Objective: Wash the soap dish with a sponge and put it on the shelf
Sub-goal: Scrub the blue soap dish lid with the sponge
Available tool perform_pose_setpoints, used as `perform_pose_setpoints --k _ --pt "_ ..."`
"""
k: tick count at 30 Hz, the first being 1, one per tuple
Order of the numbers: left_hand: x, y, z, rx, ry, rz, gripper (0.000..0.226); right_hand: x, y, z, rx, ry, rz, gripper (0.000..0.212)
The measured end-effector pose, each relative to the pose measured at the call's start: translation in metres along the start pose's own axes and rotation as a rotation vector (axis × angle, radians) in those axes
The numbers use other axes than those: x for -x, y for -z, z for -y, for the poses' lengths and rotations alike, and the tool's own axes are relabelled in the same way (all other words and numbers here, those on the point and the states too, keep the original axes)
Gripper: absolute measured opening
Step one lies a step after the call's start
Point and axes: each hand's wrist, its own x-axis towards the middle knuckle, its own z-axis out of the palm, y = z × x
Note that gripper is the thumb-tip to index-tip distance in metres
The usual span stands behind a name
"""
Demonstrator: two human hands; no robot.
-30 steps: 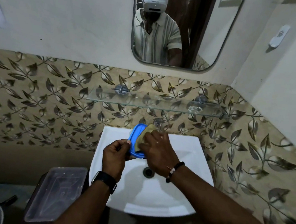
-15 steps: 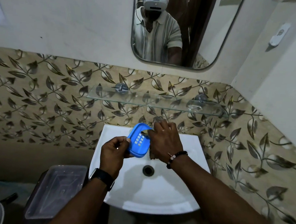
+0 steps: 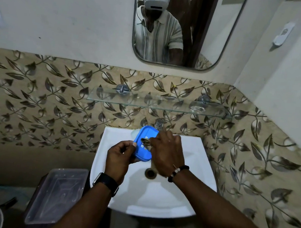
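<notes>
**Pinched dish (image 3: 143, 151) scrubbed over the sink (image 3: 156, 202)**

Left hand (image 3: 120, 158) keeps a narrow grip on the near edge of the blue dish, thumb and fingers pinching its rim. That tilts the slotted face up towards the camera, leaving it exposed to the sponge (image 3: 145, 142). Right hand (image 3: 167, 152) is curled round the sponge, its grip closed on it, and presses it against that face. Only scraps of sponge show past the fingers.

The dish is in the air above the white sink, near the tap (image 3: 159, 124) and just behind the drain (image 3: 150, 173). I judge this placing lets drips fall into the basin. Washing looks under way, not finished.

A glass shelf (image 3: 121, 100) runs along the tiled wall above the tap, well apart from the dish, which has not yet been put there. A clear plastic box (image 3: 57, 193) sits left of the sink, and a mirror (image 3: 209, 27) hangs above the shelf.
</notes>
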Motion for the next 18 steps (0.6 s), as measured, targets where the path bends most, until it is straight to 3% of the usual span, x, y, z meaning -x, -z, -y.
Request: perform_pose_setpoints --k 3,6,13,18 --pt "0.004 -0.005 -0.002 -0.028 0.002 0.021 0.01 -0.003 -0.007 -0.012 0.182 -0.026 -0.128 0.011" --pt "0.006 -0.004 -0.003 -0.044 0.004 0.034 0.008 -0.008 -0.004 -0.02 0.212 0.027 -0.193 0.012" --pt "-0.002 0.007 -0.004 -0.023 0.019 -0.013 0.009 0.018 -0.008 0.018 -0.321 0.058 0.05 0.031" --pt "-0.002 0.012 -0.005 -0.022 0.06 -0.028 0.01 0.025 -0.01 0.017 -0.387 0.142 0.148 0.039"
